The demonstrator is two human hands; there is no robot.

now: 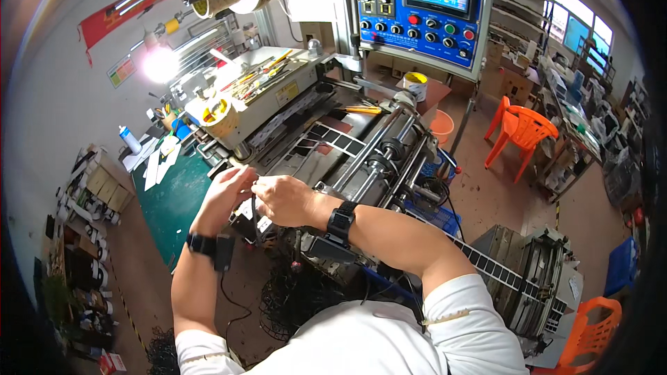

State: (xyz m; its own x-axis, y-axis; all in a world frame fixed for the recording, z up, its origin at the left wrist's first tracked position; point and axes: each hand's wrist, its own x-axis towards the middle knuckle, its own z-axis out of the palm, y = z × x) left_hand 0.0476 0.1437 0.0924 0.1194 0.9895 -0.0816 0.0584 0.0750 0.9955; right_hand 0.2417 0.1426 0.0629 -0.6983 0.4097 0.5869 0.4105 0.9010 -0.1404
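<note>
My left hand (226,196) and my right hand (283,199) meet at the near left corner of a metal roller machine (361,167). The left fingers are pinched together beside the right hand's fingertips; anything between them is too small to tell. Curled closed, the right hand has a thin grey strip-like thing (256,221) hanging beneath it, and I cannot tell whether it is gripped. A web of black rectangular labels (333,140) runs across the machine bed just beyond my hands. Each wrist wears a black strap with a small box.
A green table (177,198) stands at left, with a spray can (129,139) and white strips. Tools lie on the machine's top, near a bright lamp (160,64). A blue control panel (424,10) rises behind. Orange chairs (521,130), a bucket (441,126) and tangled black waste (295,305) occupy the floor.
</note>
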